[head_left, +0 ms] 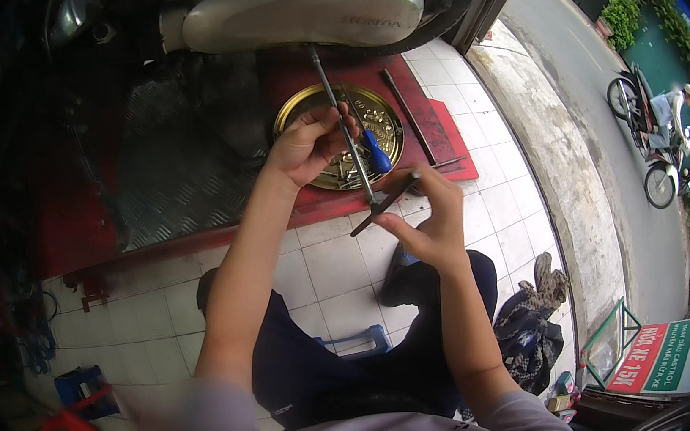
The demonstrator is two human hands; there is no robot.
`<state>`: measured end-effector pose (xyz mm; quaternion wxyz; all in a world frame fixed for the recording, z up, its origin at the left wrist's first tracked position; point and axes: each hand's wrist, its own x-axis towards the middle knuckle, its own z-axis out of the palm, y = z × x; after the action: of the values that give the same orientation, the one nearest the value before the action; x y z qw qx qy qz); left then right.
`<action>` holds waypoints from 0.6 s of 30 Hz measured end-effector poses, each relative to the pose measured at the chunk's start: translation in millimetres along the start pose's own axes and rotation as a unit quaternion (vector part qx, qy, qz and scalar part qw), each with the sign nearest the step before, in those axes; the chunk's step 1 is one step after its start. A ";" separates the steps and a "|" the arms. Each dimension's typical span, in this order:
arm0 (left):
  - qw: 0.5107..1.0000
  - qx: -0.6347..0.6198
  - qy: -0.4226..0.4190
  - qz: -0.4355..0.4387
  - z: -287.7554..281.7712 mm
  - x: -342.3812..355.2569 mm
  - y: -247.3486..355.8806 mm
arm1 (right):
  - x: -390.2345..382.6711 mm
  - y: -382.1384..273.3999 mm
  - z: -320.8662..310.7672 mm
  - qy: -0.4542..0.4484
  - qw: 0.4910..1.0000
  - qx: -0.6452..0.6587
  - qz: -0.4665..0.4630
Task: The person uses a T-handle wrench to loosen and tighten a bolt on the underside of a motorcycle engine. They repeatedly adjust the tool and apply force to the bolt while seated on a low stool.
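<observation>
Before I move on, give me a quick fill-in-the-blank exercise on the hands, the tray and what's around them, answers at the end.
1. The left hand is on the metal shaft and the right hand is on its crossbar, so the hand nearer the motorcycle is the ____ one.
2. The screwdriver at the round tray has a handle coloured ____.
3. That tray rests on a platform coloured ____.
4. The floor is laid with white ____.

Missing words: left; blue; red; tiles.
</observation>
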<state>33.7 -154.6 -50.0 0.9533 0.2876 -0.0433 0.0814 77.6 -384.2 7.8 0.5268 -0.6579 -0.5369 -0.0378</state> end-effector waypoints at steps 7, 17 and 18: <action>0.997 -0.010 0.063 0.038 24.1 11.6 -6.6 | 1.6 -24.9 -28.2 0.119 0.983 -0.139 -0.028; 0.997 -0.065 -0.023 0.040 20.9 -11.1 -24.7 | -23.1 -6.4 -9.0 0.151 0.961 -0.229 0.034; 0.996 -0.078 -0.034 0.041 18.3 -9.7 -27.7 | -28.8 -8.2 -7.0 0.143 0.960 -0.235 0.052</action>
<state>28.5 -188.8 -51.1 0.9665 0.2133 -0.0933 0.1076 63.1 -409.6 -1.4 0.4297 -0.7782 -0.3967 -0.2289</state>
